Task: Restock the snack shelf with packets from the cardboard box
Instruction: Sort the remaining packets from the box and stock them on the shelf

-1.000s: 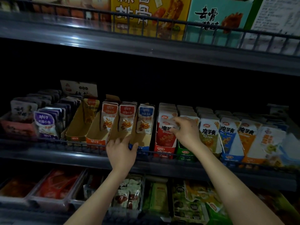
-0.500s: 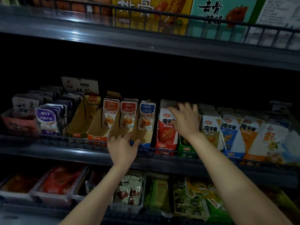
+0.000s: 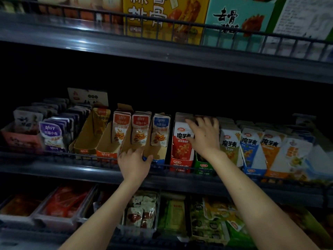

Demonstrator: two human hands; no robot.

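Dim store shelving filled the view. On the middle snack shelf (image 3: 54,166), packets stood upright in rows inside open-fronted cardboard trays, behind a low wire rail. The left grip (image 3: 134,163) was clenched on the front corner of the blue-fronted tray (image 3: 159,161), thumb against its blue face and fingers hooked over the edge. Blue-topped packets (image 3: 161,130) stood towards the rear of that tray. The right grip (image 3: 205,138) was released and grasped nothing. Its fingers were spread across the tops of the packets in the red carton (image 3: 181,159) and the green carton (image 3: 202,166) just beside it. Large yellow and teal boxes (image 3: 162,15) occupied the upper shelf. Clear bins (image 3: 142,230) of pouches sat on the lower shelf.
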